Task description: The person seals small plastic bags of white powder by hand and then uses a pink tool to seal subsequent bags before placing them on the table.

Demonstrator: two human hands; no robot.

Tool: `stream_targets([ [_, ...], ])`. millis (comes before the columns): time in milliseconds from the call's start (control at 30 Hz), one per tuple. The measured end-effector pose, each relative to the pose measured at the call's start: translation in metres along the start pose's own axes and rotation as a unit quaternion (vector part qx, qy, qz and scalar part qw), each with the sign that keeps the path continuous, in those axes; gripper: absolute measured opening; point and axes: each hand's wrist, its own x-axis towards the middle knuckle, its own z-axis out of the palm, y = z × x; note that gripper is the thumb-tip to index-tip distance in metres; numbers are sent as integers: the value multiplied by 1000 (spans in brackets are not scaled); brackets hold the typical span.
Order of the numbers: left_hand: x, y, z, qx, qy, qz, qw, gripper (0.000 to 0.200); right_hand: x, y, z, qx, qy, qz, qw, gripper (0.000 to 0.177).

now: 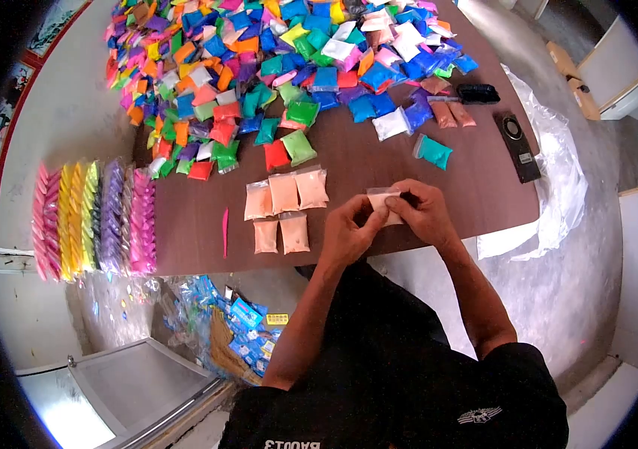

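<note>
My left hand (350,230) and my right hand (424,212) meet near the table's front edge. Between their fingers is a small clear packet (383,196) with a peach-coloured filling, pinched from both sides. Its lower part is partly hidden by the thumbs. To the left of my hands, several similar peach packets (284,193) lie flat in two rows. Farther left is a thin pink plastic stick (225,232). A teal packet (433,152) rests just beyond my right hand, and a red packet (276,155) touches a light green packet (299,148) behind the rows.
A large heap of coloured packets (244,60) covers the brown table's far side (192,202). Long bags of twisted coloured pieces (94,217) stand at the left edge. A black device (517,147) lies at right, near clear plastic sheeting (562,165). Blue wrappers (248,314) lie below.
</note>
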Motion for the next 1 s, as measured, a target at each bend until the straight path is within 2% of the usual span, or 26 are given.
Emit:
stream_targets([
  [33, -1, 4, 1, 0, 1, 2, 1000, 25, 0, 4, 0, 0, 0, -2, 1000, 19],
  [100, -4, 8, 5, -84, 14, 9, 996, 27, 0, 7, 2, 49, 30, 15, 998, 18],
  [233, -2, 4, 5, -93, 10, 2, 996, 28, 0, 2, 3, 29, 46, -12, 998, 20],
  [400, 2, -3, 3, -18, 34, -9, 999, 28, -1, -4, 3, 2, 10, 10, 1000, 22],
  [500, 0, 3, 4, -18, 24, -35, 999, 30, -1, 1, 3, 15, 10, 12, 1000, 21],
  [633, -4, 10, 6, -24, 22, -1, 999, 34, -1, 0, 2, 9, 24, 4, 1000, 21],
  [700, -5, 12, 6, -29, 15, 12, 999, 38, -1, 0, 4, 40, 61, -7, 997, 22],
  [833, -2, 7, 9, -46, 31, 6, 998, 32, 0, -3, 6, 35, 68, 0, 997, 16],
  [900, -2, 4, 9, -23, 48, 21, 998, 30, 1, -8, 5, -25, 53, 11, 998, 17],
  [1000, 1, 3, 9, 4, 43, 5, 999, 33, 1, -6, 3, 0, 30, 34, 999, 27],
])
